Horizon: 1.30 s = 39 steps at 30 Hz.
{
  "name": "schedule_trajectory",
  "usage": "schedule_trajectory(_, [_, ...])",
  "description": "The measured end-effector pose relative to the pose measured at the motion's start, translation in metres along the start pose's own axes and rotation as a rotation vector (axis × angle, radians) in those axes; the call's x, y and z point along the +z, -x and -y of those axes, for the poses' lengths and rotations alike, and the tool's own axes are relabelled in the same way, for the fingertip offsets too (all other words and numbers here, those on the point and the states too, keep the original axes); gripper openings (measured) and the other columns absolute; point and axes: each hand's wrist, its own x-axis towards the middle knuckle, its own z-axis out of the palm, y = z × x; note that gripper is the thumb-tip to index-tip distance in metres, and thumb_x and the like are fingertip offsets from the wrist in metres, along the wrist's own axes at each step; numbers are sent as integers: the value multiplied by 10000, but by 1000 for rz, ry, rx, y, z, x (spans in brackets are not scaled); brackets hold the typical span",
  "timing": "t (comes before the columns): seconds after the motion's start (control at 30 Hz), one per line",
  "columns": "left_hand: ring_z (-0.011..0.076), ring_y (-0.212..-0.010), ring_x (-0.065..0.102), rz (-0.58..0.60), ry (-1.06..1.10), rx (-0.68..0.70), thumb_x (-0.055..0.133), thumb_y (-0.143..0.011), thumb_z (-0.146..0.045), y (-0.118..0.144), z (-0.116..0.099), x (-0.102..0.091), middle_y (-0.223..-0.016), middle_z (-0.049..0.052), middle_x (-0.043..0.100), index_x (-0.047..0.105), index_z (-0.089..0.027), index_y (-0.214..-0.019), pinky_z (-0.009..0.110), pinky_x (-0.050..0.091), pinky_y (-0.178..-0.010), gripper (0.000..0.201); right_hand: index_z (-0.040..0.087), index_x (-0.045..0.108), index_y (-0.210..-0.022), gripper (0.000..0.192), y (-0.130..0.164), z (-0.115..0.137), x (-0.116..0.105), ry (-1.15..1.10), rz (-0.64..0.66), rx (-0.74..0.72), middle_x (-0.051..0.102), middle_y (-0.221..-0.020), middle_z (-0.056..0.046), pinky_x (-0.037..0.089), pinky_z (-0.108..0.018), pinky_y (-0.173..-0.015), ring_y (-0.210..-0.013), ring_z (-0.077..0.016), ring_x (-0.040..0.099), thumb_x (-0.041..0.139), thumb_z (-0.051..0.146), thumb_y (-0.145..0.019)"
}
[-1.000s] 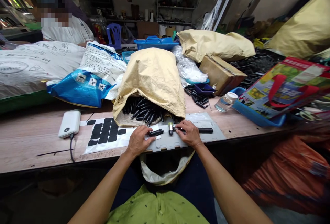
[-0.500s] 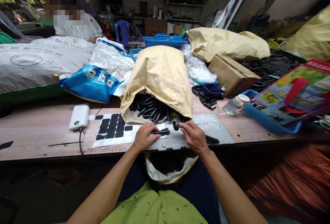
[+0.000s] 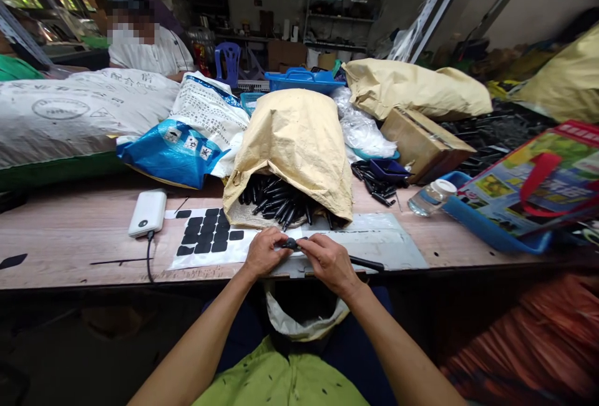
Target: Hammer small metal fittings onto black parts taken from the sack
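Observation:
Pinched in the fingers of my left hand [image 3: 264, 252] is a small black tube-like part [image 3: 290, 244]. My right hand [image 3: 331, 261] is closed on a slim tool with a black handle [image 3: 367, 264], which sticks out past the palm to the right. Its tip lies behind my fingers, close to the black part. Just beyond both hands, many glossy black pointed parts [image 3: 283, 202] spill from the mouth of a tan sack [image 3: 294, 131]. Left of my left hand, a white sheet [image 3: 187, 261] carries rows of black square patches [image 3: 206, 231].
A white power bank [image 3: 147, 212] with a cable lies left. Rightward are a clear jar [image 3: 430, 198], a blue tray [image 3: 496, 225] with a printed bag, and a cardboard box [image 3: 425, 144]. An open bag [image 3: 304, 325] hangs below the table edge. Another person [image 3: 150, 50] sits across.
My right hand has moved left with the black-handled tool, from the sack's mouth to the part in my left hand. The black part now points more toward me. The view has shifted slightly.

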Motion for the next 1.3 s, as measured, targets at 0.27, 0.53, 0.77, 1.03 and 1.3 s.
schedule_trajectory(0.27, [209,-928,598,-14,6,-14,793,-754,-244,0,1,1,-877,5,689,758,-247,-921,335,434,-848,170,266,712,-1183,267,5,-7,-7,-57,-80,71,680,-927,-44,537,-263,-810,-885,-167,659,531,198,-998])
schedule_trajectory(0.53, [201,-896,595,3,5,-29,791,-744,-255,1,-2,0,-887,5,684,742,-236,-896,334,435,-842,161,264,709,-1181,257,21,-35,-29,-31,-128,182,691,-993,-43,537,-285,-835,-911,-173,665,521,246,-1007])
schedule_trajectory(0.77, [197,-832,582,-7,9,-1,785,-727,-295,2,-5,-5,-810,10,645,708,-212,-821,328,430,-781,147,251,741,-1066,210,44,-92,-34,151,-43,115,690,-925,-45,502,-345,-842,-917,-210,612,573,199,-950])
schedule_trajectory(1.03, [201,-789,638,307,3,303,677,-858,-362,61,-47,2,-843,44,699,715,-249,-974,325,438,-729,167,241,733,-1085,229,52,-105,-19,149,-76,178,669,-945,-47,455,-347,-838,-916,-210,578,583,183,-922])
schedule_trajectory(1.3, [284,-941,709,562,-217,-81,538,-973,-388,107,-38,59,-969,81,747,677,-259,-1136,386,508,-811,250,259,738,-1101,225,-3,1,-43,-29,-197,160,678,-1111,-63,492,-391,-927,-1037,-231,599,645,267,-896])
